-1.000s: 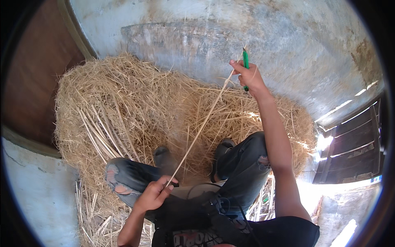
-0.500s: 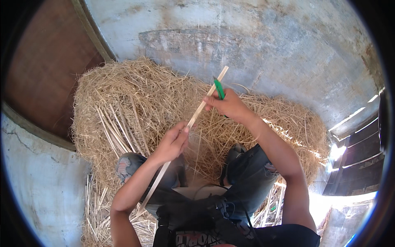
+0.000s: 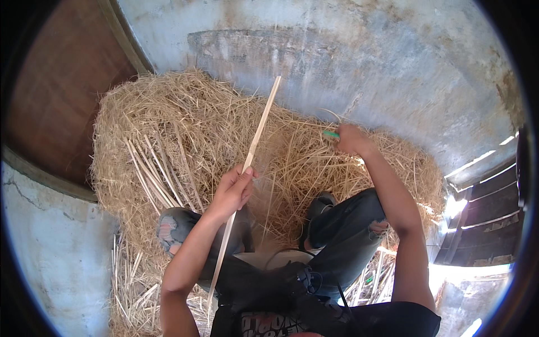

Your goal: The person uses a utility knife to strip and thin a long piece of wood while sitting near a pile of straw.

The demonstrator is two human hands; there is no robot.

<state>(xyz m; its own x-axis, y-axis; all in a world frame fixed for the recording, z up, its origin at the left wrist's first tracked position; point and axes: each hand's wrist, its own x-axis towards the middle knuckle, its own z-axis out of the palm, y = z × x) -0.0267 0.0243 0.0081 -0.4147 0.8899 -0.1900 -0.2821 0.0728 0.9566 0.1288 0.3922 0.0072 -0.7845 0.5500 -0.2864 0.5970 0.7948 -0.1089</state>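
A long, pale bamboo-like strip point(image 3: 260, 130) slants up and away from my lap, its far end in front of the wall. My left hand point(image 3: 232, 191) is closed round it near the middle, thumb on top. Well off to the right, over the shavings, my right hand point(image 3: 352, 139) is closed on a green utility knife point(image 3: 331, 134). Only the knife's front part shows; the rest is hidden in the fist. The right hand and the strip are apart.
A heap of straw-like shavings point(image 3: 185, 106) spreads before me against the grey-blue wall point(image 3: 365, 62). Several split strips point(image 3: 152, 171) lie on it at the left, beside my knee. More strips point(image 3: 373, 278) lie at my right. A brown panel point(image 3: 62, 84) stands far left.
My right hand has drawn the knife away from the strip, out to the right. The strip now stands steeper, its far end shifted left, with my left hand still gripping it.
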